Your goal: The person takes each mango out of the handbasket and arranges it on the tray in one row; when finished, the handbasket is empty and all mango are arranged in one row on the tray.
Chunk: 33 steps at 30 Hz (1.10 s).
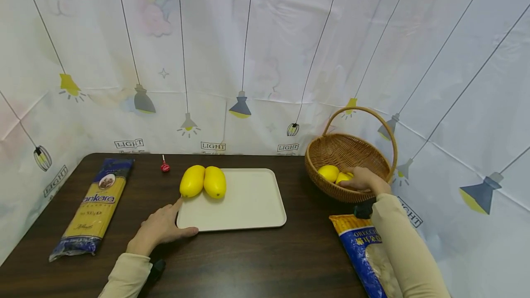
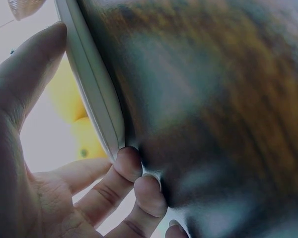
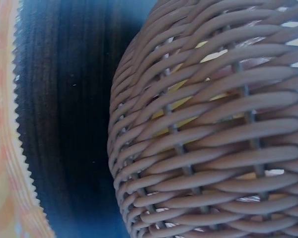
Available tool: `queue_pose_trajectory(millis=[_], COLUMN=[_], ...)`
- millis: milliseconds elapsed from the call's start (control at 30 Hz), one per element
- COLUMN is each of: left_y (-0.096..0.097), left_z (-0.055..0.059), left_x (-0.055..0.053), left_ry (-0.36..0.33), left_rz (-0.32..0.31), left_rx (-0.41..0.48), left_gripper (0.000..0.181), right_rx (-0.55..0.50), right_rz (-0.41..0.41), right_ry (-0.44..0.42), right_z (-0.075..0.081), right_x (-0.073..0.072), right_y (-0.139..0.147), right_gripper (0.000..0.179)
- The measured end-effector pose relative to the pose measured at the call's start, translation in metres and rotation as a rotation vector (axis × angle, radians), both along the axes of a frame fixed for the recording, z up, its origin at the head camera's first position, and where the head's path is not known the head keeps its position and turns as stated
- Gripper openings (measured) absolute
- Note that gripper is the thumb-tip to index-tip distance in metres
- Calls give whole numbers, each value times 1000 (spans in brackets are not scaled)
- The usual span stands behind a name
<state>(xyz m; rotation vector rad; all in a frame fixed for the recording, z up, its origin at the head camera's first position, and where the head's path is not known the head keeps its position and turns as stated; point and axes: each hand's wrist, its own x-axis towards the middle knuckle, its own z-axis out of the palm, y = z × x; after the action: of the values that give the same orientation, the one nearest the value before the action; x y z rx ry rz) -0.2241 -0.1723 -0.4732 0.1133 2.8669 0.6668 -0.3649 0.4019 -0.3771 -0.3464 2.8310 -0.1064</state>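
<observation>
A cream tray (image 1: 248, 197) lies mid-table with two yellow oval fruits (image 1: 203, 181) side by side at its back left. My left hand (image 1: 178, 219) rests flat at the tray's front-left corner, thumb along the front edge and forefinger along the left edge. In the left wrist view my fingertips (image 2: 129, 163) touch the tray rim (image 2: 94, 89), with a blurred yellow fruit (image 2: 69, 99) beyond. My right hand (image 1: 354, 178) reaches into the wicker basket (image 1: 331, 151), fingers curled over a yellow fruit (image 1: 342, 177); another fruit (image 1: 328, 172) lies beside it. The right wrist view shows only the basket's weave (image 3: 213, 139).
A long spaghetti packet (image 1: 95, 206) lies at the left of the dark wooden table (image 1: 265, 256). A red lollipop (image 1: 164, 166) sits behind the tray. A blue pasta bag (image 1: 364, 252) lies under my right forearm. White printed curtains close in three sides.
</observation>
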Motion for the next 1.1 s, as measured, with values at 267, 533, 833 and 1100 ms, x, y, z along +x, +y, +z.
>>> queue_pose_trajectory(millis=[267,533,833,1100], left_y=[0,0,1,0], left_z=[1,1,1,1], left_x=[0,0,1,0], left_ry=[5,2,10,25], left_rz=[1,0,-5,-11], left_rx=[-5,2,3,-1], left_gripper=[117,117,117,117], right_rx=[-4,-12,-50,-93], right_rz=[-2,-12,-12,20], right_ry=[31,63,117,166], right_z=[12,26,34,43], right_x=[1,4,1,2], right_y=[-7,-12,-11,-22], right_gripper=[75,81,84,83])
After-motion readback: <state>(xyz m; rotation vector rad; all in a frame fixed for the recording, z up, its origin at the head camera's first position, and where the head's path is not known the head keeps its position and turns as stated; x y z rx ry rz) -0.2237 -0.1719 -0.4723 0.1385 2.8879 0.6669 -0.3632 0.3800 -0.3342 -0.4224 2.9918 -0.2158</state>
